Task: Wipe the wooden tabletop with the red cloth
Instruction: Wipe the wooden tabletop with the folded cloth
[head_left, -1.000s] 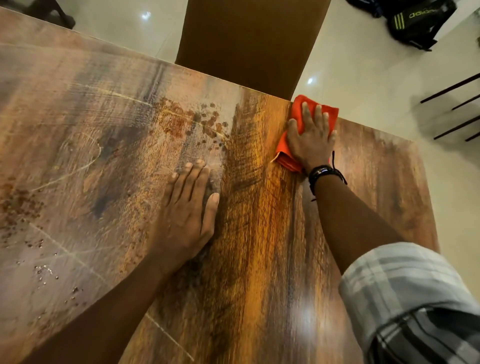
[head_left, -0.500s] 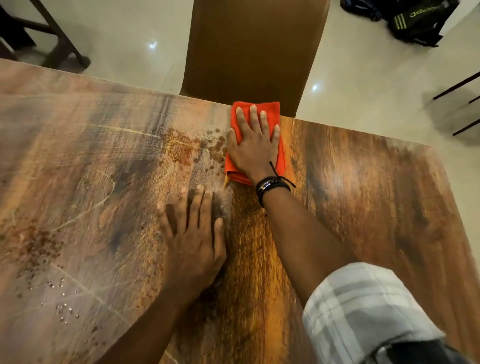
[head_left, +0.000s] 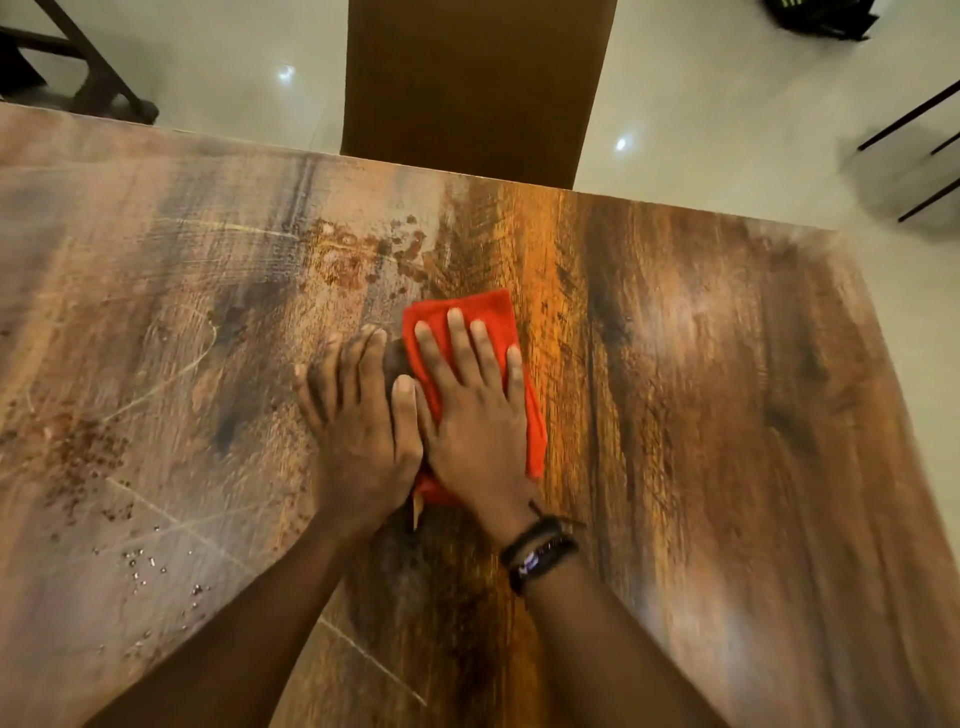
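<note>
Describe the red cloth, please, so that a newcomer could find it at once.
Start at the wooden tabletop, below the brown chair back at its far edge. Near the middle, the right hand presses flat on the red cloth. It is the only bright red thing there.

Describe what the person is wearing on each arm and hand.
The right hand has black bands at the wrist: a thin cord and a wider strap with a small pale mark. The left hand wears nothing. No sleeve shows on either forearm.

Warm light; tabletop (head_left: 727, 415) glare; motion blur.
</note>
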